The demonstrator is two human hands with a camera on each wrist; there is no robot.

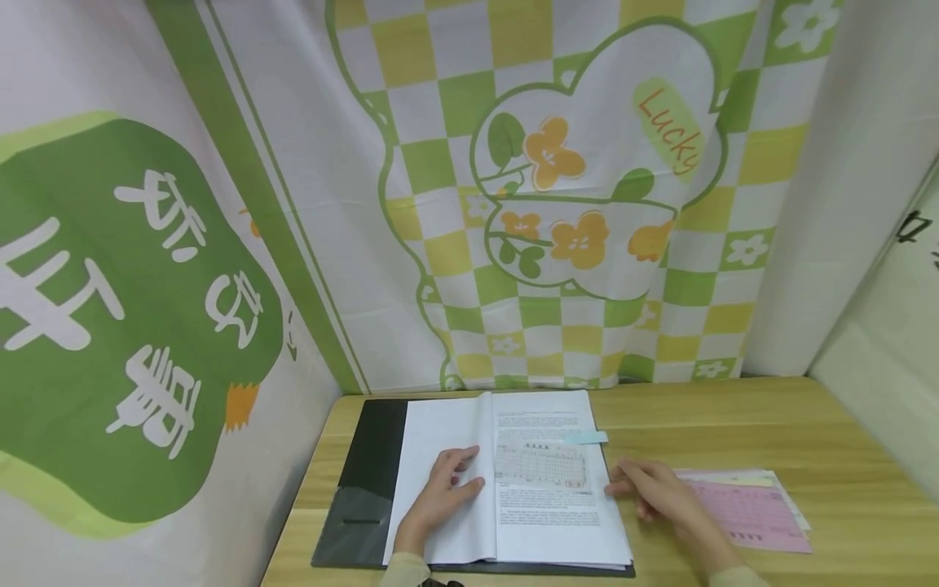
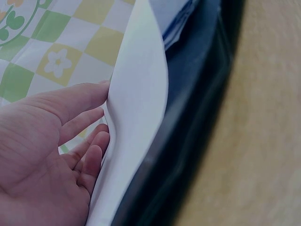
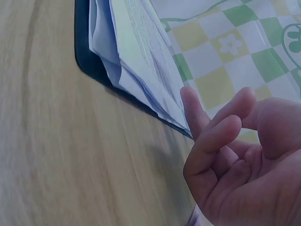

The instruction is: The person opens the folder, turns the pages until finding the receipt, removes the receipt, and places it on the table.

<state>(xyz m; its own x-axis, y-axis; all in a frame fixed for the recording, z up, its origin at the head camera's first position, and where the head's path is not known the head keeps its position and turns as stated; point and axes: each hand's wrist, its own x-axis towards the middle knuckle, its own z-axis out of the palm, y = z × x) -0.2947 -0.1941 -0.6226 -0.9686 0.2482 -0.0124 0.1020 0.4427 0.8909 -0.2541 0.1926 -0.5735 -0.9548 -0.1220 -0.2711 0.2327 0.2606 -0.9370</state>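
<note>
A dark folder (image 1: 361, 526) lies spread on the table with white sheets in it. The left-hand page (image 1: 440, 424) is blank; the right-hand page (image 1: 546, 538) carries print, a gridded form (image 1: 539, 466) and a light blue tab (image 1: 587, 438) at its edge. My left hand (image 1: 443, 493) rests on the blank page beside the fold, fingers relaxed; the left wrist view shows its fingertips against the bowed white sheet (image 2: 136, 80). Just off the printed page's right edge is my right hand (image 1: 653, 493). Its fingers are loosely bent with nothing between them, one fingertip overlapping the page edge (image 3: 146, 84).
Several pink and white slips (image 1: 756, 514) lie partly under my right wrist, on the wooden table (image 1: 858, 456). A green and yellow checked curtain (image 1: 469, 269) hangs behind the table, with a printed cloth (image 1: 95, 326) at the left.
</note>
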